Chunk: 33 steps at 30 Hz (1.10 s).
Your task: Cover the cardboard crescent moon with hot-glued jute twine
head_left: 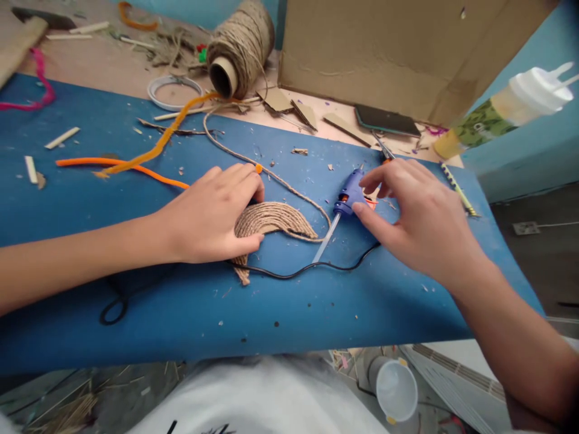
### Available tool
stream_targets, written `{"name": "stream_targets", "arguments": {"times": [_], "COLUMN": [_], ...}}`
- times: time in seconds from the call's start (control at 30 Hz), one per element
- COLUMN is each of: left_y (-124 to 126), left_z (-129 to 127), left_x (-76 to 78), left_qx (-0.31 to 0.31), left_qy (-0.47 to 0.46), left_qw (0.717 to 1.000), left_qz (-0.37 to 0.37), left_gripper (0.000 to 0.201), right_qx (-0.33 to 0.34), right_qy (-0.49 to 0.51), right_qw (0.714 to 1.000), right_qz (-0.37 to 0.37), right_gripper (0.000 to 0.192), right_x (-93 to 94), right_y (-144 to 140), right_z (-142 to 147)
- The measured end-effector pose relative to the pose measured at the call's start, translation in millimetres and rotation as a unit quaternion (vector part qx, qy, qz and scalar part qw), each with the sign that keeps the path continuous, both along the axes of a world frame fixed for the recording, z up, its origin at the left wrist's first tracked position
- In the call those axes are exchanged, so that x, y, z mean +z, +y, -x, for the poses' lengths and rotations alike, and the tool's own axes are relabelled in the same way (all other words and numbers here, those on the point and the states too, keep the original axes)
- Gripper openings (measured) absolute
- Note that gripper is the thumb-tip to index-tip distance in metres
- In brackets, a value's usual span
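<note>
My left hand [212,214] rests on a curved piece covered in rows of jute twine [275,216], its fingers curled over the upper edge and the thumb across the near side. From this piece a strand of twine [294,191] loops up toward the spool. A blue glue gun [348,191] lies on the table with a clear glue stick [326,240] out of its back. Around its handle side is my right hand [416,214], thumb and forefinger apart and close to the gun's body; the remaining fingers are partly hidden.
A large twine spool [244,45] lies at the back beside a cardboard sheet [389,54]. A black cord [289,276] crosses the blue tabletop [307,313]. Orange pipe cleaners [158,144], a phone [388,120], a drink cup [497,114] and a striped pencil [459,190] lie around.
</note>
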<state>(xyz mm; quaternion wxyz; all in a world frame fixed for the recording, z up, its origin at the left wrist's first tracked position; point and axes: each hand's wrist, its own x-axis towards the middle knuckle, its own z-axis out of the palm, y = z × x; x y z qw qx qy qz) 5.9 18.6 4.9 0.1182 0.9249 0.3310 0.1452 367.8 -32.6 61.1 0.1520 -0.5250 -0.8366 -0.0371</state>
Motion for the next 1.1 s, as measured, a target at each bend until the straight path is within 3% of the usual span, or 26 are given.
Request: {"name": "stream_targets", "arguments": {"times": [0.2,0.27,0.33,0.5,0.6,0.7,0.8,0.87,0.93,1.1], "left_y": [2,6,12,29,40,56,75,83,84,63], "left_z": [12,14,12,6,12,30,52,63,69,62], "left_x": [22.3,28.8,32.9,39.8,47.6,52.1,47.0,40.3,34.3,25.3], "left_qx": [0.001,-0.024,-0.050,-0.014,0.056,0.090,0.024,-0.013,-0.036,-0.063], "left_qy": [-0.029,-0.051,-0.065,-0.065,-0.101,-0.129,-0.115,-0.102,-0.096,-0.103], "left_qw": [0.983,0.967,0.953,0.928,0.927,0.938,0.952,0.955,0.957,0.964], "left_qz": [0.180,0.248,0.291,0.366,0.357,0.308,0.282,0.279,0.272,0.239], "left_gripper": [0.052,0.042,0.020,0.020,0.027,0.044,0.041,0.039,0.041,0.043], "right_qx": [-0.025,-0.037,-0.040,-0.021,-0.021,-0.088,-0.187,-0.224,-0.240,-0.233], "right_qy": [-0.032,-0.015,0.001,0.031,0.038,0.016,-0.034,-0.046,-0.032,0.036], "right_qw": [0.998,0.997,0.996,0.996,0.994,0.993,0.981,0.972,0.964,0.957], "right_qz": [0.048,0.069,0.076,0.086,0.101,0.074,0.035,0.051,0.108,0.169], "right_gripper": [0.041,0.047,0.047,0.043,0.047,0.049,0.045,0.028,0.011,0.019], "right_x": [-26.3,-30.4,-32.9,-35.3,-30.9,-20.4,-9.6,-5.7,-4.9,-11.4], "right_y": [-5,-7,-11,-15,-12,-4,9,19,29,47], "right_z": [-22,-26,-29,-30,-31,-42,-69,-93,-117,-143]}}
